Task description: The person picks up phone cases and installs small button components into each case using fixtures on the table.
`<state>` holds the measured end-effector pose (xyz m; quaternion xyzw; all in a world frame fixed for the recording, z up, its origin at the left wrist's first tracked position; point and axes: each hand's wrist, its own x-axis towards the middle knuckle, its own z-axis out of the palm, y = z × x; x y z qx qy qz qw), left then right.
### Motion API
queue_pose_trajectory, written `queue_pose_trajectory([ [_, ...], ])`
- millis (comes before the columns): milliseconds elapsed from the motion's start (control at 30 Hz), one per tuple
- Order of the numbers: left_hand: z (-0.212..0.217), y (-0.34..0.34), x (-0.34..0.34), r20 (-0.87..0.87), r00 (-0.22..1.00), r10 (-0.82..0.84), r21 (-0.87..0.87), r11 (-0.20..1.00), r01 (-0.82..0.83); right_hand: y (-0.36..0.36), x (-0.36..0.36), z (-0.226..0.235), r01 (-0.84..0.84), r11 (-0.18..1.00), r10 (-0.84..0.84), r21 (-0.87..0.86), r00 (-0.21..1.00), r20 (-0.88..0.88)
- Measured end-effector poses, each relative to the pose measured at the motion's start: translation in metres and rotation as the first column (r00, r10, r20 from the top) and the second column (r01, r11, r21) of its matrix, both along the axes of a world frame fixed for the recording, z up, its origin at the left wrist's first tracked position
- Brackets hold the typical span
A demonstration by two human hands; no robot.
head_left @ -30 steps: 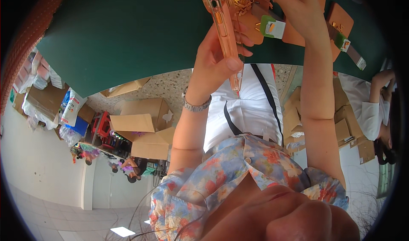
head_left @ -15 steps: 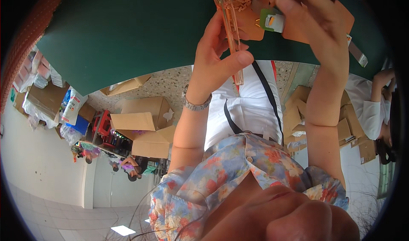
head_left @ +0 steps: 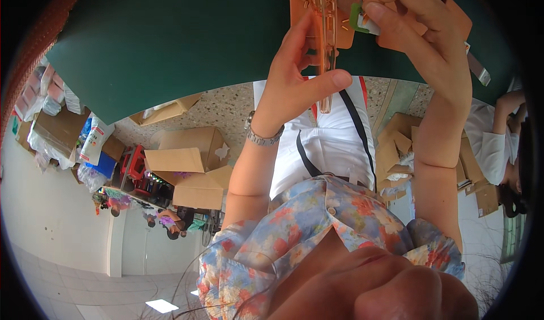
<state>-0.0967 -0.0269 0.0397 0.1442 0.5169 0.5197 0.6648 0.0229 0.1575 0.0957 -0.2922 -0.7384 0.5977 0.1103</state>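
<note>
My left hand [head_left: 303, 73] has its fingers behind a clear, orange-tinted plastic strip or case [head_left: 327, 48], held upright and seen nearly edge-on, with the thumb on the near side. My right hand [head_left: 428, 31] is closed, thumb bent toward the fingers, to the right of the case. Whatever its fingertips pinch is hidden. Beside the thumb shows a small white piece with a green edge [head_left: 356, 17]; I cannot tell whether it is held. Behind the case, small copper-coloured metal pieces [head_left: 344, 24] lie on an orange tray [head_left: 343, 41], partly covered by my hands.
A dark green table [head_left: 170, 42] spreads ahead and left. More orange tray [head_left: 456, 20] and a small white-and-grey strip [head_left: 479, 71] lie at the right. Open cardboard boxes [head_left: 187, 161] stand on the floor. A person in white [head_left: 487, 133] sits at the right.
The case has shifted a little right with my left hand and now hides much of the metal pieces. My right hand's thumb now overlaps the green-edged white piece.
</note>
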Motion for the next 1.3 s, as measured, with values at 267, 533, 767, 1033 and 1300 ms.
queue_pose_trajectory([
  [267,-0.001,0.0,-0.001,-0.009,1.0,0.0,-0.006,1.0,0.0,-0.008,-0.01,0.006,-0.033,0.965,0.018,0.259,0.998,0.057],
  [533,-0.002,0.001,0.0,-0.026,1.0,-0.013,-0.015,1.0,0.013,-0.005,-0.001,-0.013,-0.024,1.0,0.025,0.002,0.999,-0.025],
  [767,-0.001,0.013,0.005,0.002,0.998,-0.065,-0.05,0.997,0.065,-0.028,-0.009,0.0,0.279,0.932,-0.277,-0.231,0.96,0.042],
  [1033,-0.006,0.025,0.009,-0.175,0.984,-0.037,-0.019,0.999,0.034,-0.032,-0.006,-0.021,0.403,0.808,-0.412,-0.43,0.908,0.078],
  [1300,-0.012,0.02,0.006,-0.005,0.999,-0.034,-0.081,0.996,0.033,-0.035,-0.007,-0.031,0.408,0.673,-0.489,-0.617,0.871,0.042],
])
